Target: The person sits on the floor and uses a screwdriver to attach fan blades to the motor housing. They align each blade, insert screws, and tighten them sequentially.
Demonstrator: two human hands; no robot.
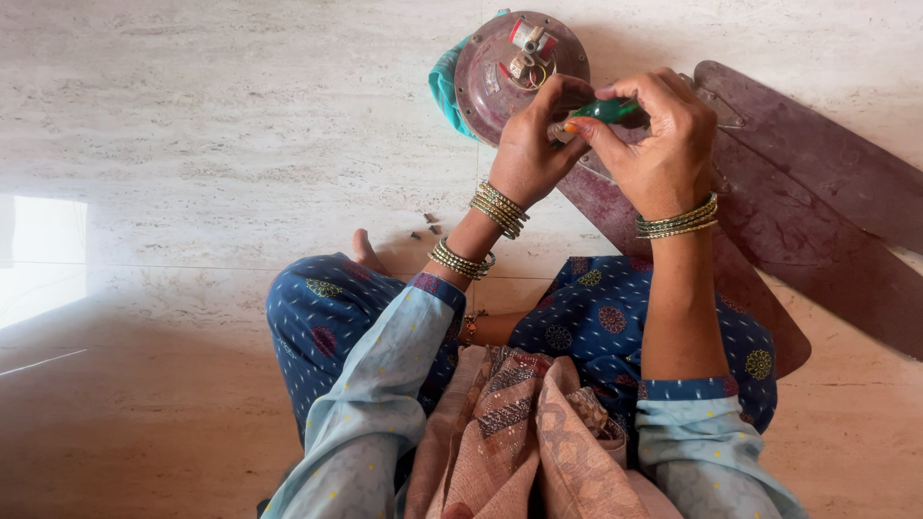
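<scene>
The person sits cross-legged on a pale marble floor [192, 144], a brown patterned scarf [519, 432] nearest in the lap. The right hand [659, 144] pinches a green-handled screwdriver [606, 110], and the left hand [534, 144] curls closed around its tip. Just beyond, the round maroon metal fan motor housing [500, 72] rests on the floor, long maroon blades [817, 192] at right.
</scene>
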